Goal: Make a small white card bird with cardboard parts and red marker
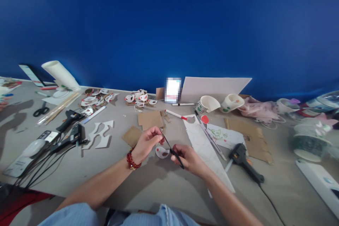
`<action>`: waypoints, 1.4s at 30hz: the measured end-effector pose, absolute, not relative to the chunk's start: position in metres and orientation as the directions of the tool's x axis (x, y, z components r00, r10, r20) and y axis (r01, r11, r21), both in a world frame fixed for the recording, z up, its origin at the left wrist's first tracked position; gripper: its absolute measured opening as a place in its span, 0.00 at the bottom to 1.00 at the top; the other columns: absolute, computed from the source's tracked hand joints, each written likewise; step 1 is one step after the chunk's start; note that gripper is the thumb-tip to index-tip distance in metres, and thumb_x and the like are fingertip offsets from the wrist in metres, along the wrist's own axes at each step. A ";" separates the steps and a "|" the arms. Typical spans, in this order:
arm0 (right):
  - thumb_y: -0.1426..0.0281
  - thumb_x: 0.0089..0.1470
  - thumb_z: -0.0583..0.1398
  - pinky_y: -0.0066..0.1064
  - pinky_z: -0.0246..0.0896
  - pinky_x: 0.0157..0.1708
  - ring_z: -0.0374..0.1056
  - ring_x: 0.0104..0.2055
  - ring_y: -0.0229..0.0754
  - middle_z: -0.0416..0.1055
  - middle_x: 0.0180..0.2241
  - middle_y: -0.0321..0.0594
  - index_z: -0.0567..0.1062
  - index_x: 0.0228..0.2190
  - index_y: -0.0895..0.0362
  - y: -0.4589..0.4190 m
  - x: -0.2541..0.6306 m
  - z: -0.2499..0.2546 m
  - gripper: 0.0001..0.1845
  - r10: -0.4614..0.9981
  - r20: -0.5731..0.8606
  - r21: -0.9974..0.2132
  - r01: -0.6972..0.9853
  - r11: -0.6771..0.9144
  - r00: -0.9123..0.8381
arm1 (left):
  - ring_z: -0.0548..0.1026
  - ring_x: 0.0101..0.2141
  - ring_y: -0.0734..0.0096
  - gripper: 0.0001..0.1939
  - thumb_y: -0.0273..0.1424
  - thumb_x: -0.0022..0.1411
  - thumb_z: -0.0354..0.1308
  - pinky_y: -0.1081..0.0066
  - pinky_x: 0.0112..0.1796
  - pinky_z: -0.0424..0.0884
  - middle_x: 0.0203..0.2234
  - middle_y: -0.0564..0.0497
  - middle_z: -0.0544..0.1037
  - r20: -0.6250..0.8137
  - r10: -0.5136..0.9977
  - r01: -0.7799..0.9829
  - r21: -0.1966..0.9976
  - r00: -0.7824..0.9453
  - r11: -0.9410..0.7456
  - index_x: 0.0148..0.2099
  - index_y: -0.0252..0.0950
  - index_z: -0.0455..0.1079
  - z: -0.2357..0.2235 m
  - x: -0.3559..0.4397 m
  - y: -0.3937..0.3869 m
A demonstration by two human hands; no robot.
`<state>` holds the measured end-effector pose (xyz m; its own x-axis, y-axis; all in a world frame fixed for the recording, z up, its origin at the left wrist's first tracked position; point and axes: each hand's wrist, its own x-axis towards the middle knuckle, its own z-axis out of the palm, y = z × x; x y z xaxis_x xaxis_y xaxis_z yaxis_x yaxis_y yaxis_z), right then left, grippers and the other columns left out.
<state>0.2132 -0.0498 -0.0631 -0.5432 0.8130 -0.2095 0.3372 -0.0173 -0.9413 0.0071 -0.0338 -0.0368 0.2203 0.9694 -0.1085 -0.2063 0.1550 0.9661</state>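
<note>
My right hand (188, 159) is closed round the black handles of a pair of scissors (176, 156), whose blades point up and left. The blade tips reach the fingers of my left hand (146, 143), which are pinched together. Whatever small thing sits in that pinch is too small to make out. A red beaded bracelet (132, 160) is on my left wrist. On the table between my hands lies a white bird-shaped cutout (162, 152) with red and brown marks. Pieces of brown cardboard (149, 119) lie just beyond my left hand.
Two glue guns (72, 137) with cables lie at left, near white paper scraps (102, 136). Another glue gun (245, 162) rests at right beside a long white sheet (209, 152). More bird cutouts (140, 98), a lit phone (173, 91) and paper cups (208, 104) stand along the back.
</note>
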 end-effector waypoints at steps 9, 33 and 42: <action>0.44 0.52 0.57 0.25 0.42 0.21 0.48 0.22 0.33 0.52 0.19 0.28 0.61 0.22 0.56 -0.051 0.212 -0.066 0.28 0.817 -0.160 -0.934 0.352 0.055 -0.554 | 0.70 0.26 0.73 0.08 0.33 0.54 0.60 0.74 0.31 0.66 0.23 0.54 0.72 -0.131 0.966 -0.208 0.961 0.224 0.179 0.29 0.36 0.65 -0.037 0.008 -0.033; 0.42 0.52 0.55 0.25 0.43 0.22 0.49 0.24 0.34 0.54 0.20 0.30 0.60 0.22 0.55 -0.050 0.211 -0.069 0.29 0.793 -0.155 -0.934 0.350 0.078 -0.589 | 0.70 0.24 0.74 0.07 0.32 0.53 0.61 0.73 0.29 0.64 0.21 0.54 0.74 -0.181 0.944 -0.177 0.956 0.277 0.235 0.30 0.36 0.65 -0.039 0.007 -0.032; 0.42 0.55 0.52 0.26 0.45 0.22 0.51 0.23 0.35 0.57 0.20 0.31 0.59 0.22 0.55 -0.051 0.210 -0.073 0.29 0.798 -0.099 -0.930 0.340 0.138 -0.594 | 0.70 0.23 0.74 0.09 0.32 0.52 0.62 0.74 0.29 0.64 0.20 0.55 0.73 -0.205 0.939 -0.216 0.939 0.277 0.268 0.29 0.36 0.64 -0.037 0.008 -0.032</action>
<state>0.2104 -0.0512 -0.0729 -0.5940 0.7983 -0.0993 0.3404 0.1376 -0.9302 0.0080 -0.0318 -0.0367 0.2771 0.9388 -0.2046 -0.2163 0.2684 0.9387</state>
